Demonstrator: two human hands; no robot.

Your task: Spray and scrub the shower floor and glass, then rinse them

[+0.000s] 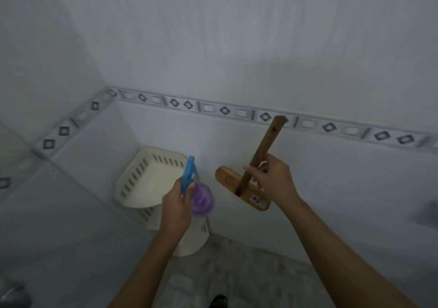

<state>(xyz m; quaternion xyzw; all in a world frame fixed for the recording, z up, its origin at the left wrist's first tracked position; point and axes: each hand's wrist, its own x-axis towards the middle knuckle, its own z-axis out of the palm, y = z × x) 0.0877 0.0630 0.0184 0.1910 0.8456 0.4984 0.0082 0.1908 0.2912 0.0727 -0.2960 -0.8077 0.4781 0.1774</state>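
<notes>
My left hand (176,209) grips a spray bottle (200,197) with a purple body and a blue trigger head, its nozzle pointing up towards the wall. A wooden scrub brush (239,184) with a long brown handle is held in my right hand (272,179); the handle slants up to the right and the flat wooden head lies below the fingers. Both hands are in front of the white tiled wall (237,47). The mottled grey shower floor (248,272) shows below, between my forearms.
A cream plastic corner shelf (142,177) with slotted sides hangs in the wall corner, a lower tier under it. A patterned border strip (225,110) runs along the tiles. A dark fitting (426,213) sits at the right edge, a metallic object (11,293) at bottom left.
</notes>
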